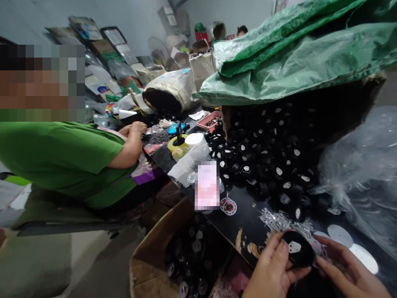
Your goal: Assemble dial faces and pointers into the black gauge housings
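My left hand (274,271) grips a round black part (297,248) with a white sticker on its face, at the bottom right over the dark table (245,223). My right hand (350,273) sits just right of it, fingers curled and touching the part's edge near thin clear wires (285,221). What the right fingers hold is not plain. A big heap of the same black parts (269,161) lies on the table beyond my hands.
A cardboard box (161,256) with black parts stands below the table's edge. A person in a green shirt (68,161) works at the left. Green plastic sacks (297,54), a clear bag (359,174), white discs (353,244) and a pink tray (209,121) crowd the table.
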The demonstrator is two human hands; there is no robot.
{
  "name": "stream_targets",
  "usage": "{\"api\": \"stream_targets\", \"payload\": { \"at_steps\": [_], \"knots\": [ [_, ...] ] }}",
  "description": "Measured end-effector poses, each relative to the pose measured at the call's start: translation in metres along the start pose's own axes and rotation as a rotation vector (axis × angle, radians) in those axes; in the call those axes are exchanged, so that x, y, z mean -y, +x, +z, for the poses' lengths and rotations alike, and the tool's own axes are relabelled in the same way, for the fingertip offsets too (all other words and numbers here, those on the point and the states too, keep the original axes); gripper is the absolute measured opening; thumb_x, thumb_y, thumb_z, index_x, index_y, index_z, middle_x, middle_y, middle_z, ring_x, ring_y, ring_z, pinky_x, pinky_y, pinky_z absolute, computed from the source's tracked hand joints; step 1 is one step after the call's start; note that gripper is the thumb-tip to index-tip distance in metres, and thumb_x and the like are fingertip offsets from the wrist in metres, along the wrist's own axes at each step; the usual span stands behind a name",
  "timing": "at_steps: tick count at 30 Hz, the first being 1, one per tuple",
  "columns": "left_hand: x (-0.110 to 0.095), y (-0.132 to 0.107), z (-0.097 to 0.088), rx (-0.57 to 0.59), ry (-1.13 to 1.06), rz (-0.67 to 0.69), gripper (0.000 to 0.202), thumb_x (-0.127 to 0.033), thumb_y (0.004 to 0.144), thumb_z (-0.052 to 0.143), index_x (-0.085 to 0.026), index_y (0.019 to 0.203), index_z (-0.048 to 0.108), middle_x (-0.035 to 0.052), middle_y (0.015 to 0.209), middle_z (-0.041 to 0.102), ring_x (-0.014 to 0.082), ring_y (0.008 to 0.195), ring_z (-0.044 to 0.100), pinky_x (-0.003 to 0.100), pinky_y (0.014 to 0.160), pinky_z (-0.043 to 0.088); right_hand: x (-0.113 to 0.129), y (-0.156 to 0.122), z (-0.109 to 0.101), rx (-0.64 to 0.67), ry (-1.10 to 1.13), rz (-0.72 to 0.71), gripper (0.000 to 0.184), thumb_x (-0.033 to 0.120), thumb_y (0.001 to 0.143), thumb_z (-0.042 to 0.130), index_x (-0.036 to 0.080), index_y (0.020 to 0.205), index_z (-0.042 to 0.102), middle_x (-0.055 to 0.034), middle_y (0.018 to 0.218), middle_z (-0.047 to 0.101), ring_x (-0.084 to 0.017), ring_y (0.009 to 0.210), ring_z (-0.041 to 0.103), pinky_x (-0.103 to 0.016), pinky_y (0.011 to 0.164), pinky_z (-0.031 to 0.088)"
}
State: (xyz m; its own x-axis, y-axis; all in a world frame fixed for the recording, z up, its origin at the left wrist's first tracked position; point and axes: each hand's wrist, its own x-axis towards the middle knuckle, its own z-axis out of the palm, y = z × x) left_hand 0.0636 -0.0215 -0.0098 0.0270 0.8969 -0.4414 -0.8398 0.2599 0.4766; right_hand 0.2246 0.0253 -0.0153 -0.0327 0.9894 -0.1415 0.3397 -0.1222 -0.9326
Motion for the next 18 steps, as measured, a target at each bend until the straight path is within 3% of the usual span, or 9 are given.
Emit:
{"api": "stream_targets", "payload": {
  "at_steps": [3, 4, 6, 8, 11, 14, 18],
  "knots": [
    [-0.014, -0.008, 0.002, 0.009, 0.130, -0.022, 0.046, -0.045, 0.080, 0.077, -0.021, 0.119, 0.071, 0.0140, 0.123, 0.071, 0.0282, 0.112, 0.068, 0.039, 0.093, 0.054, 0.020, -0.013, -0.007, -0.090, -0.065, 0.017, 0.035, 0.052, 0.069, 0.072, 0.024, 0.091, 0.076, -0.0088, 0.093, 0.078, -0.030, 0.088, 0.073, -0.035, 0.074, 0.062],
    [-0.019, -0.010, 0.004, -0.033, 0.177, 0.007, 0.041, -0.041, 0.082, 0.076, -0.022, 0.117, 0.072, 0.0117, 0.124, 0.072, 0.0274, 0.111, 0.068, 0.038, 0.093, 0.055, 0.029, -0.017, -0.009, -0.113, -0.092, 0.007, 0.031, 0.049, 0.072, 0.071, 0.024, 0.091, 0.076, -0.0074, 0.095, 0.078, -0.028, 0.090, 0.073, -0.036, 0.080, 0.060],
    [-0.025, -0.008, 0.009, -0.031, 0.164, -0.072, 0.034, -0.034, 0.084, 0.075, -0.023, 0.116, 0.073, 0.0079, 0.128, 0.070, 0.0245, 0.115, 0.066, 0.033, 0.096, 0.054, 0.046, -0.023, -0.007, -0.109, -0.056, -0.063, 0.022, 0.040, 0.084, 0.064, 0.024, 0.094, 0.076, -0.0050, 0.095, 0.077, -0.023, 0.089, 0.071, -0.035, 0.084, 0.057],
    [-0.024, -0.003, 0.013, -0.051, 0.226, -0.115, 0.033, -0.034, 0.083, 0.076, -0.023, 0.114, 0.074, 0.0071, 0.128, 0.070, 0.0260, 0.119, 0.064, 0.031, 0.093, 0.056, 0.055, -0.022, -0.003, -0.024, -0.032, -0.166, 0.017, 0.029, 0.090, 0.060, 0.025, 0.098, 0.075, -0.0030, 0.092, 0.073, -0.018, 0.087, 0.068, -0.031, 0.083, 0.055],
    [-0.015, -0.001, 0.017, -0.082, 0.259, -0.164, 0.037, -0.039, 0.075, 0.082, -0.026, 0.109, 0.077, 0.0053, 0.125, 0.072, 0.0287, 0.125, 0.060, 0.032, 0.094, 0.057, 0.057, -0.019, 0.003, -0.024, -0.053, -0.199, 0.016, 0.020, 0.091, 0.059, 0.024, 0.099, 0.073, -0.0022, 0.092, 0.068, -0.015, 0.087, 0.064, -0.028, 0.080, 0.052],
    [-0.009, -0.004, 0.016, -0.094, 0.297, -0.180, 0.039, -0.043, 0.072, 0.084, -0.028, 0.107, 0.077, 0.0027, 0.131, 0.069, 0.0307, 0.135, 0.051, 0.035, 0.103, 0.053, 0.056, -0.022, 0.003, -0.018, -0.075, -0.125, 0.010, 0.021, 0.091, 0.061, 0.023, 0.099, 0.068, -0.0010, 0.091, 0.067, -0.014, 0.082, 0.062, -0.026, 0.075, 0.050],
    [-0.008, -0.002, 0.009, -0.054, 0.363, -0.191, 0.037, -0.042, 0.078, 0.080, -0.029, 0.112, 0.076, 0.0019, 0.138, 0.064, 0.0313, 0.140, 0.044, 0.037, 0.108, 0.049, 0.055, -0.023, 0.001, 0.056, -0.063, -0.025, 0.003, 0.022, 0.090, 0.062, 0.021, 0.092, 0.062, 0.0003, 0.084, 0.064, -0.013, 0.076, 0.060, -0.025, 0.069, 0.047]
  ]
}}
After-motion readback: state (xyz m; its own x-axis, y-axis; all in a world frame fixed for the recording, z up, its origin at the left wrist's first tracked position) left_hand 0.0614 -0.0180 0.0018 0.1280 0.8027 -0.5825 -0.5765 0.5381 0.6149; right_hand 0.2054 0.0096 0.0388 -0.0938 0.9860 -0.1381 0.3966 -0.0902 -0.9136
